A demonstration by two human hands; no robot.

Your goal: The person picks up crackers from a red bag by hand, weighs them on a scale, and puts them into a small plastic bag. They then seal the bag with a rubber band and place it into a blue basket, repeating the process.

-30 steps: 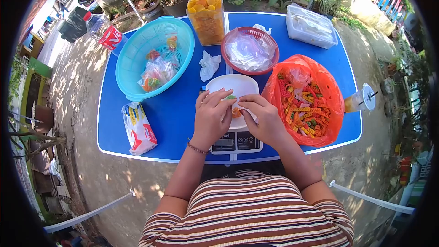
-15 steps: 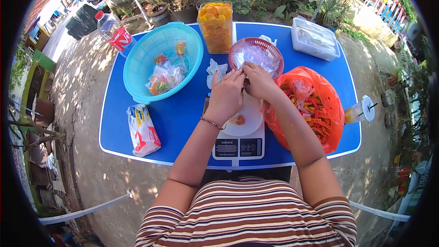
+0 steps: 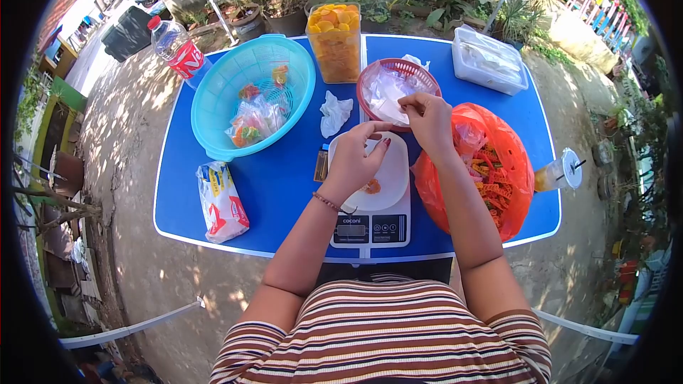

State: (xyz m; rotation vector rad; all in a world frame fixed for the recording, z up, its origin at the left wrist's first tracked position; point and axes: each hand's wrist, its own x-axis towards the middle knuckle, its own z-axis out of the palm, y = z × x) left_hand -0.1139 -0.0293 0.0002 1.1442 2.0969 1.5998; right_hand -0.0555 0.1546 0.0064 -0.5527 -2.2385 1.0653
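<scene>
My right hand (image 3: 431, 125) reaches over the near rim of a small red basket (image 3: 373, 72). Its thumb and forefinger are pinched at the edge of a clear plastic bag (image 3: 388, 105), one of several in that basket. My left hand (image 3: 354, 162) hovers above a white plate (image 3: 393, 171), thumb and fingers apart, holding nothing. The plate rests on a white kitchen scale (image 3: 372, 242) with a small display. A few orange pieces (image 3: 372, 185) lie on the plate, partly hidden by my left hand.
A turquoise basket (image 3: 206, 110) with filled bags stands left, near a water bottle (image 3: 186, 57) and a tissue pack (image 3: 222, 203). Behind is a tub of orange chips (image 3: 334, 43). At right are an orange bag (image 3: 523, 163), a drink cup (image 3: 558, 173) and a lidded box (image 3: 491, 60).
My hands were together over the red basket's near edge. They have parted: the left came back and opened over the plate, the right shifted rightward at the basket.
</scene>
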